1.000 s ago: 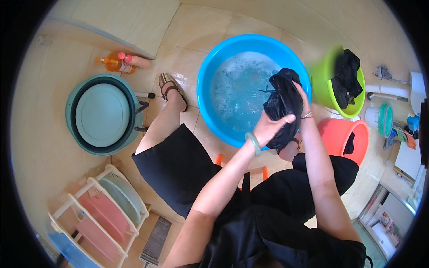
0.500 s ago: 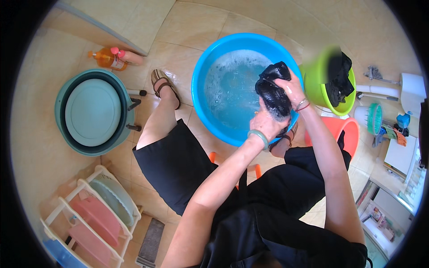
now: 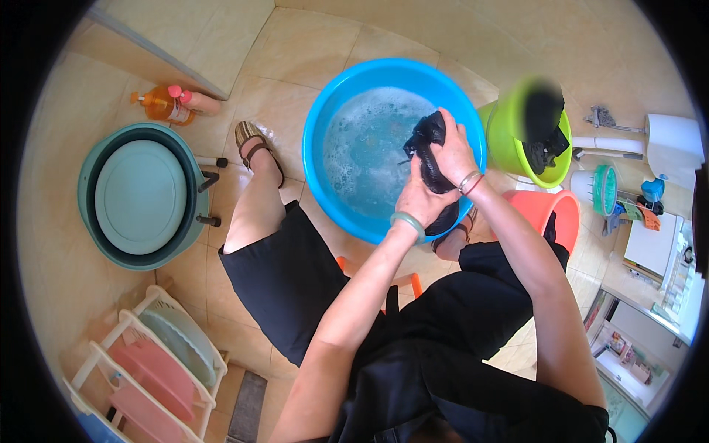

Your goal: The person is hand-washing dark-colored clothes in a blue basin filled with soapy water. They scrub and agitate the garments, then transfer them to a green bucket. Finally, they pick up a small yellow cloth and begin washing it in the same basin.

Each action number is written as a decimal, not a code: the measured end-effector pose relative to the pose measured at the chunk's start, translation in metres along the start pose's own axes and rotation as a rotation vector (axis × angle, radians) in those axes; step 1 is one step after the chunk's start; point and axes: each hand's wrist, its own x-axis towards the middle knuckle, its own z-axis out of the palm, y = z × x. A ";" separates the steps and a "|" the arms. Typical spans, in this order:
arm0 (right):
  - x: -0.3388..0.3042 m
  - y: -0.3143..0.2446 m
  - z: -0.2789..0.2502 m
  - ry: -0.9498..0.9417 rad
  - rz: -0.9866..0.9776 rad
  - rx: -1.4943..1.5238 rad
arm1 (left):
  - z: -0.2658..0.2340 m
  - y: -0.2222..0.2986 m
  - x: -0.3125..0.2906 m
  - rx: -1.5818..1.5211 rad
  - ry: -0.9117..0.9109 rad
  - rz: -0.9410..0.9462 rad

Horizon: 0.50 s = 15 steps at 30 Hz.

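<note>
Both my hands grip a wet black garment (image 3: 430,159) over the right side of a blue basin (image 3: 325,125) of soapy water. My left hand (image 3: 418,201), with a green bangle at the wrist, squeezes the lower part of the cloth. My right hand (image 3: 456,151) is closed on its upper part. The cloth is twisted into a tight bundle between the two hands. I sit with my knees apart, my sandalled left foot beside the basin.
A green bucket (image 3: 509,140) holding dark clothes stands right of the basin, an orange bucket (image 3: 554,214) below it. A teal tub (image 3: 140,196) lies at left, an orange bottle (image 3: 162,105) above it, a white rack (image 3: 159,362) with pink and teal basins lower left.
The black garment went from hanging open above the basin to a tight twisted bundle lower over the water. Both hands closed in on it and moved slightly left.
</note>
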 end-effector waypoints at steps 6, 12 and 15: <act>0.014 0.012 -0.026 -0.459 0.026 0.659 | 0.000 -0.028 0.011 -0.732 -0.122 -0.005; 0.040 0.065 -0.060 -0.600 0.110 0.934 | -0.015 0.018 -0.009 -1.114 -0.397 -0.433; 0.057 0.083 -0.047 -0.521 0.086 0.951 | -0.010 0.015 -0.007 -1.404 -0.605 -0.491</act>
